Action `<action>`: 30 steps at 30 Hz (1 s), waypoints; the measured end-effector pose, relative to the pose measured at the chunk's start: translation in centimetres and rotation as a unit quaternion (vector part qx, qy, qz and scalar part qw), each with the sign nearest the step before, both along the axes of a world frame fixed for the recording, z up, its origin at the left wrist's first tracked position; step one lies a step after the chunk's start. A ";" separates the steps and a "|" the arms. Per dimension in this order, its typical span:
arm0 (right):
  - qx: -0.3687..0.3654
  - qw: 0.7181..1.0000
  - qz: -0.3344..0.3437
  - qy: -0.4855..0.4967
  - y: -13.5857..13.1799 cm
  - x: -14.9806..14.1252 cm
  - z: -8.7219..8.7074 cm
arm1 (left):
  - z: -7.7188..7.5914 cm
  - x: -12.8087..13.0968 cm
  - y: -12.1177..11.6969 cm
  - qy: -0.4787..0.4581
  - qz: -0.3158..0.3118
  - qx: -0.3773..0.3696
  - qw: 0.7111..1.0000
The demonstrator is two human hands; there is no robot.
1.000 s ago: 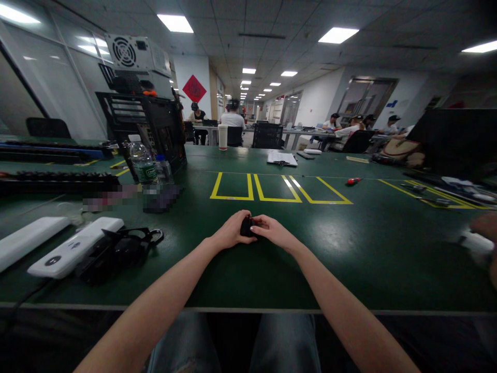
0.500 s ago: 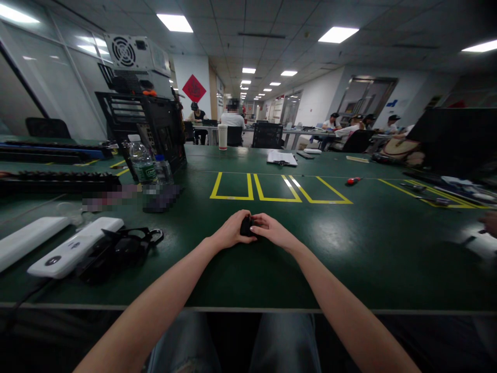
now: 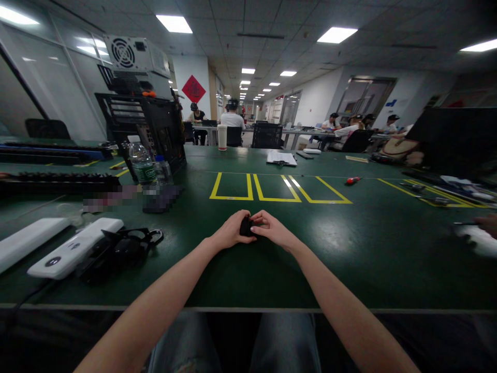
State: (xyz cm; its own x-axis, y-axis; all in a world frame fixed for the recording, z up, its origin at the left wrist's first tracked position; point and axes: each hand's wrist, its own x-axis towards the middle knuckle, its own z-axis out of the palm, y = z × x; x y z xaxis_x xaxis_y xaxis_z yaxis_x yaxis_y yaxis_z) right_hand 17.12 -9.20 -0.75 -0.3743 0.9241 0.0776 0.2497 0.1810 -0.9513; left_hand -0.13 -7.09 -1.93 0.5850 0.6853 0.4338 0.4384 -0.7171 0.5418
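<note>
Left hand: the left hand (image 3: 232,231) is curled around a small black object (image 3: 245,226), fingers wrapped over its near side.
Right hand: the right hand (image 3: 272,230) pinches the same object from the other side, thumb and fingertips closed on it.
Object: it sits between the two hands, just above the green table (image 3: 349,259), in front of the yellow marked boxes (image 3: 272,187); too small and covered to name more exactly.
Change: over the last second both hands stay put on the object; only slight finger shifts show, so the handling is still mid-grip.
Right edge: another person's hand (image 3: 490,224) has moved at the table's far right.
Left side: white power strips (image 3: 73,247) and a black tangle of gear (image 3: 120,251) lie well apart.
</note>
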 end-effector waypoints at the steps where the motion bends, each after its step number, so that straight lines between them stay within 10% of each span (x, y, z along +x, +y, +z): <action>1: -0.006 1.000 -0.004 -0.002 0.2 0.0 -0.1 | 0.0 0.0 0.0 0.000 0.001 0.002 1.000; 30: -0.005 1.000 0.012 0.015 -0.3 0.0 0.0 | 0.0 0.0 -0.1 0.001 0.008 -0.015 1.000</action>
State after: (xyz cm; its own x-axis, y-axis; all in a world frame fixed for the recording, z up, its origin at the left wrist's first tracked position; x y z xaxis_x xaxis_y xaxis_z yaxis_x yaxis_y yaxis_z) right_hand 17.09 -9.53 -0.70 -0.3945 0.9155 0.0794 0.2166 0.1766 -0.9601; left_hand -0.09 -7.17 -1.92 0.5749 0.7072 0.4116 0.4498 -0.6933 0.5630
